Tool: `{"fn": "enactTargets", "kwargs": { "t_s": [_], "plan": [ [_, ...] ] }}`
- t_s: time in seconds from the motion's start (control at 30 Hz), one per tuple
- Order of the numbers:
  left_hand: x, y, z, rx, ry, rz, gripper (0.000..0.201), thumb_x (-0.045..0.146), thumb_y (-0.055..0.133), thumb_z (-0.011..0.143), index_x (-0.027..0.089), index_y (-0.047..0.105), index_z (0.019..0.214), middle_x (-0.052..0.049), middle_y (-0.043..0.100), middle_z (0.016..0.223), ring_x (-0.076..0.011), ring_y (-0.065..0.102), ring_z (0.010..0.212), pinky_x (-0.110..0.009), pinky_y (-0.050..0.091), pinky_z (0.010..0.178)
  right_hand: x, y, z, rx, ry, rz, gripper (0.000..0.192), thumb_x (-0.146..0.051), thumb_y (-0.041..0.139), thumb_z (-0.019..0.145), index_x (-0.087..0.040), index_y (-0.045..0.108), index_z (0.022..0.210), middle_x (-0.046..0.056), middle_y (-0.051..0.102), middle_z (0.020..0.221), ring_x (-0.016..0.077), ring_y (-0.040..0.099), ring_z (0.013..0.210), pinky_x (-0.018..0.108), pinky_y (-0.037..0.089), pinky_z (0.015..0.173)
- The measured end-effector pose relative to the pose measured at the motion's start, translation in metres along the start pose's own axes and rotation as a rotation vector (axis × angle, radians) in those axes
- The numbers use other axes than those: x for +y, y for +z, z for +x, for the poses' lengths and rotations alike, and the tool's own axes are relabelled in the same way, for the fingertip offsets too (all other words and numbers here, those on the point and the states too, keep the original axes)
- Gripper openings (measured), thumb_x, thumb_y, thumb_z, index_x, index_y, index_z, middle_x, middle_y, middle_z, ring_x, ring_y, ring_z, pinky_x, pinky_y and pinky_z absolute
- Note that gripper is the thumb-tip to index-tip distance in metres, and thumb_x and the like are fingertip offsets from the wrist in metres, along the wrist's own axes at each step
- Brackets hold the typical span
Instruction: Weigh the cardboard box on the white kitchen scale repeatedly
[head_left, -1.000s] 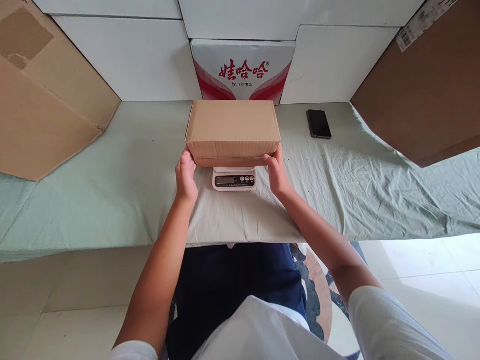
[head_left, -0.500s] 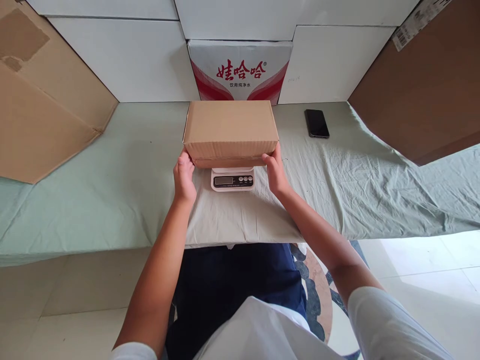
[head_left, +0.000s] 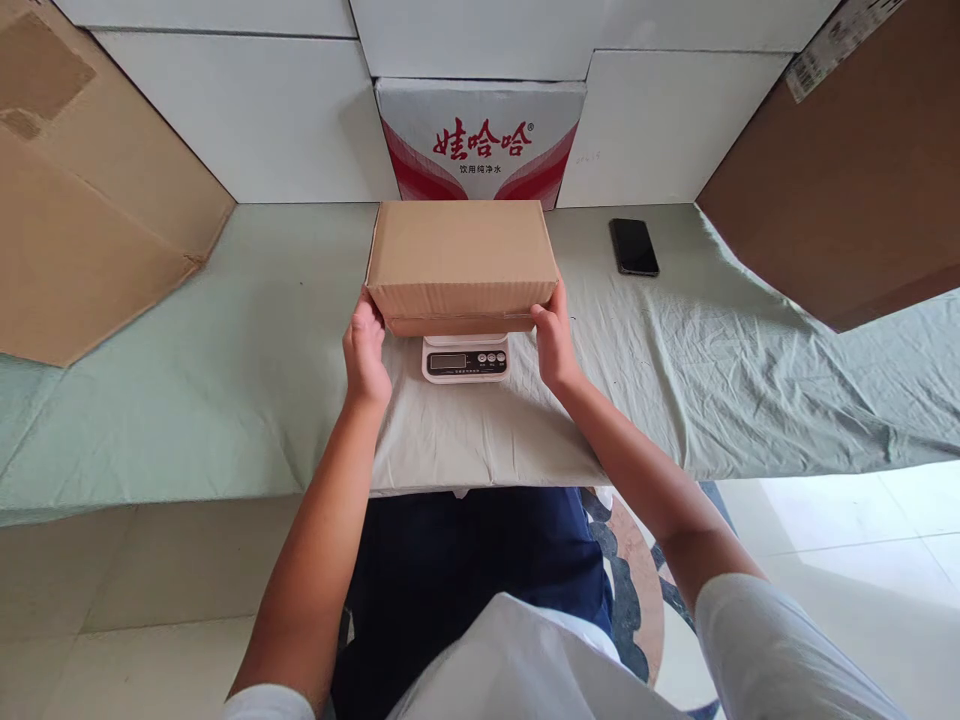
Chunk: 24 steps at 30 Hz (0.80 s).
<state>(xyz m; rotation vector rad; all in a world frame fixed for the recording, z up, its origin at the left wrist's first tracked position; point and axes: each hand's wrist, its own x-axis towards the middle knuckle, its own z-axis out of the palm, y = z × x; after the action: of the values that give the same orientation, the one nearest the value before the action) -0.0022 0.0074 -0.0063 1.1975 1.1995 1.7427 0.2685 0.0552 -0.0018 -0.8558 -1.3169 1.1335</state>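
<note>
A closed brown cardboard box (head_left: pixel 463 245) rests over a small white digital scale (head_left: pixel 465 360), whose front panel with a display and buttons sticks out below the box. My left hand (head_left: pixel 366 345) is at the box's near left corner, with its fingers along the side. On the opposite corner, my right hand (head_left: pixel 553 338) holds the box, its thumb against the front face and its other fingers along the right side. The box hides the scale's weighing plate and some of my fingertips.
A black phone (head_left: pixel 634 247) lies on the green cloth (head_left: pixel 225 400) to the right. Large cardboard cartons stand at left (head_left: pixel 112 200) and right (head_left: pixel 840 180). Behind the box is a red and white carton (head_left: pixel 480 105) with Chinese lettering, among white boxes (head_left: pixel 240 120).
Both hands have shifted slightly outward at the box's corners; my right thumb covers less of the front face. The box and the scale stay in place.
</note>
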Motion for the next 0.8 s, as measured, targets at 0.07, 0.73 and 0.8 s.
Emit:
{"fn": "enactTargets", "kwargs": {
  "t_s": [0.07,0.73,0.8],
  "plan": [
    [-0.001,-0.003,0.002,0.010,0.019,0.007,0.105,0.104,0.046,0.090,0.030,0.068,0.161,-0.011,0.055,0.182,-0.0368,0.040,0.177,-0.055,0.031,0.147,0.003,-0.005,0.002,0.044,0.001,-0.002,0.104,-0.086,0.064,0.084,-0.049,0.028,0.175,-0.009,0.024,0.196,0.0338,0.012,0.187,0.066,0.014,0.155],
    [-0.010,-0.011,0.008,0.061,0.001,0.005,0.106,0.102,0.036,0.095,0.030,0.059,0.170,-0.011,0.043,0.190,-0.0311,0.034,0.180,-0.049,0.027,0.149,0.001,-0.012,0.001,0.142,0.010,0.026,0.095,-0.088,0.055,0.090,-0.048,0.033,0.173,-0.006,0.023,0.198,0.0281,0.013,0.188,0.066,0.017,0.154],
    [-0.008,-0.010,0.008,0.070,-0.006,0.020,0.109,0.104,0.037,0.092,0.031,0.060,0.169,-0.012,0.044,0.189,-0.0311,0.036,0.180,-0.048,0.029,0.149,0.001,-0.011,0.002,0.141,0.018,0.013,0.096,-0.089,0.054,0.090,-0.048,0.032,0.174,-0.006,0.022,0.198,0.0278,0.013,0.189,0.066,0.017,0.154]
  ]
}}
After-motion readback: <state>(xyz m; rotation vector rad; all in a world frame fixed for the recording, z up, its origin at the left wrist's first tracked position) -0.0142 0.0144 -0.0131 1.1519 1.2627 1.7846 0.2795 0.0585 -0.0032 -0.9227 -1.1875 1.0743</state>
